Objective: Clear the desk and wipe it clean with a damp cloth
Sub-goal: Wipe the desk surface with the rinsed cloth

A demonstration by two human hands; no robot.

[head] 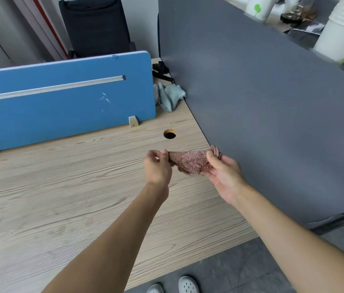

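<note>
- The brown-red cloth (190, 161) was up in the air, just above the bench (61, 187) and close to the grey wall (272, 123).
- The left hand (158, 168) pinched one end of it with curled fingers.
- The right hand (224, 174) held the other end, thumb on top, with the cloth lying across its fingers.
- The cloth looked soft and floppy. It sagged a little between the two hands, so it would bend any way and not break.
- It looked light. It may have been wet, but the picture could not show that for sure.
- A good way to hold it would be bunched in one palm, so a flat side could press on the wood.
- A second, pale blue cloth (170, 95) lay at the back corner of the bench.
</note>
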